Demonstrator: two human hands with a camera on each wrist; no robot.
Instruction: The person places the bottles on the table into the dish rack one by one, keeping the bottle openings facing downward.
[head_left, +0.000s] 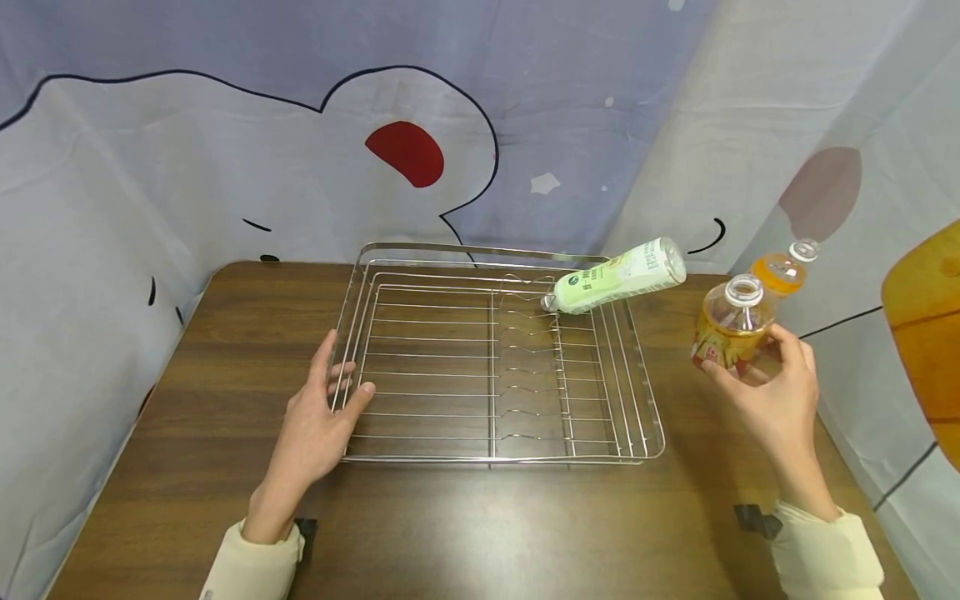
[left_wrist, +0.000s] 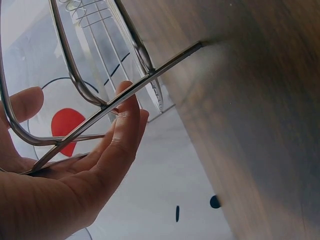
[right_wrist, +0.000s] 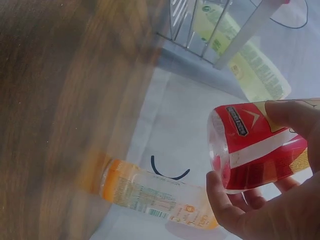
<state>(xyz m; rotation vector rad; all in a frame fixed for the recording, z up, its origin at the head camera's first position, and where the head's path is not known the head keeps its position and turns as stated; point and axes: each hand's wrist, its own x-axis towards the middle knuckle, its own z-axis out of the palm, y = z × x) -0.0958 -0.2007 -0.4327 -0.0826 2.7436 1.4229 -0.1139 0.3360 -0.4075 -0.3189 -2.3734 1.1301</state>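
A metal wire dish rack stands on the table. My left hand grips its left side, thumb inside the rim and fingers along the outside; in the left wrist view the fingers curve round the wires. My right hand holds a clear, capless plastic bottle upright off the table, right of the rack. Its red and yellow label shows in the right wrist view. A pale green bottle leans neck-down in the rack's back right part, its base sticking out past the rim.
Behind the held bottle, an orange-labelled bottle, also capless, stands on the table's right side. A row of wavy wires runs down the rack's right half. Printed cloth hangs along the back and sides of the brown table.
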